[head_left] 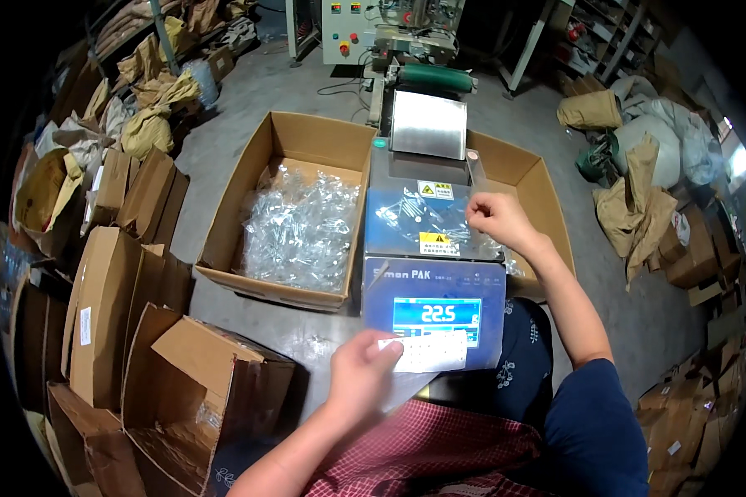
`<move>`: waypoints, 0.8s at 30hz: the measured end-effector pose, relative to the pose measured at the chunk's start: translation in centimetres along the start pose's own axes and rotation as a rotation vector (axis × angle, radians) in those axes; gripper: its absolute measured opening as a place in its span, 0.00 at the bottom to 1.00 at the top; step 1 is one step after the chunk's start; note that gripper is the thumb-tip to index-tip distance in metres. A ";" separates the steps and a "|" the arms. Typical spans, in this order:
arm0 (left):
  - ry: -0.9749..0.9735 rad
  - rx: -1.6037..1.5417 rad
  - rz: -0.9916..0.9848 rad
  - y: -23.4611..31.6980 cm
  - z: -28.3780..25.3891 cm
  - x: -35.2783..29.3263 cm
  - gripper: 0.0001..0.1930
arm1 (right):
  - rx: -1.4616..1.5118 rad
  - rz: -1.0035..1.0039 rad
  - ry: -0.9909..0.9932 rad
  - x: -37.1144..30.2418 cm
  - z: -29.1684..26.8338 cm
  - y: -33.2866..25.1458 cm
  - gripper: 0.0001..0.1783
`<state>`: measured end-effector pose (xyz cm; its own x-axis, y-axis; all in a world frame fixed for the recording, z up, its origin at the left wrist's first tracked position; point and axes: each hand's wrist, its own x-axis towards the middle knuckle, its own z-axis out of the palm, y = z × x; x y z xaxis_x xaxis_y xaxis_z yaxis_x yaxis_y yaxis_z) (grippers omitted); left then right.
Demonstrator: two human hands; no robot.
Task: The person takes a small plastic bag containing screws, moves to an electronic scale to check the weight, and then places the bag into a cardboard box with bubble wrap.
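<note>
My left hand (pixel 365 369) grips a white printed card (pixel 431 351) between thumb and fingers, in front of the lit screen (pixel 436 313) of a blue weighing machine (pixel 377 290). Clear film hangs below that hand. On top of the machine lies a clear plastic bag (pixel 414 217) with small metal pieces, apparently screws, inside. My right hand (pixel 501 219) is at the bag's right edge, its fingers pinched together; what they hold, if anything, I cannot make out.
A cardboard box (pixel 249 282) full of clear bags stands left of the machine; another box (pixel 547 199) stands right. A metal chute (pixel 429 124) and green conveyor (pixel 433 79) lie beyond. Cartons (pixel 104 306) crowd the left, and sacks (pixel 645 207) lie on the right.
</note>
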<state>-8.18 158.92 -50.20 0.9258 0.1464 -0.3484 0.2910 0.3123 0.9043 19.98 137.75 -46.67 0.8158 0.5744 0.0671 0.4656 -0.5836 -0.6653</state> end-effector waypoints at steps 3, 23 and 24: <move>-0.003 -0.002 -0.013 0.1 0.2 -0.1 0.08 | -0.584 -0.074 0.094 -0.2 1.2 0.4 0.10; -0.019 0.170 0.068 -1.1 0.8 0.2 0.08 | 0.324 0.071 -0.221 5.1 2.1 -3.3 0.09; -0.042 0.131 0.069 -0.6 1.0 0.1 0.08 | 0.147 -0.059 -0.205 6.1 3.2 -2.5 0.09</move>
<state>-8.01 157.76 -50.54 0.9533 0.1228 -0.2760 0.2525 0.1775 0.9512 22.68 144.58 -46.98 0.6950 0.7183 -0.0330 0.4432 -0.4641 -0.7670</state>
